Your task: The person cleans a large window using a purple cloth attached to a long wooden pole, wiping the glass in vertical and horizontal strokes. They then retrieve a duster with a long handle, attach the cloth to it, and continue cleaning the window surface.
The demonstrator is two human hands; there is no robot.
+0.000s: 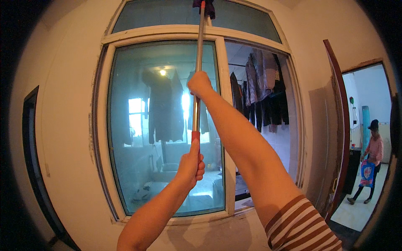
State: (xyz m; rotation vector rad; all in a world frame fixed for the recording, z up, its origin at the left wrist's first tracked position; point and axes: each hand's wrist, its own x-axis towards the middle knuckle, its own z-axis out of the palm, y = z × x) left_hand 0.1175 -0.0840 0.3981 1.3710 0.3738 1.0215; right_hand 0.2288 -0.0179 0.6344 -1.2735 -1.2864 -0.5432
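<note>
A long metal pole (199,53) runs nearly upright before me, and both hands grip it. My left hand (190,166) is wrapped around its red lower handle (195,135), the thumb pointing up along it. Higher up, my right hand (200,84) is closed around the bare metal shaft. At the pole's top a dark cloth or mop head (209,8) is against or close to the upper window; the picture's edge cuts it off. Behind the pole is a sliding window with a large glass pane (132,175) in a white frame (228,125).
Through the open right half of the window, clothes (260,81) hang on a rail. A reddish-brown door (340,138) stands ajar at the right. Beyond the doorway a person (374,147) in a hat carries a blue and pink bag (366,173). A dark doorway (29,125) is at the left.
</note>
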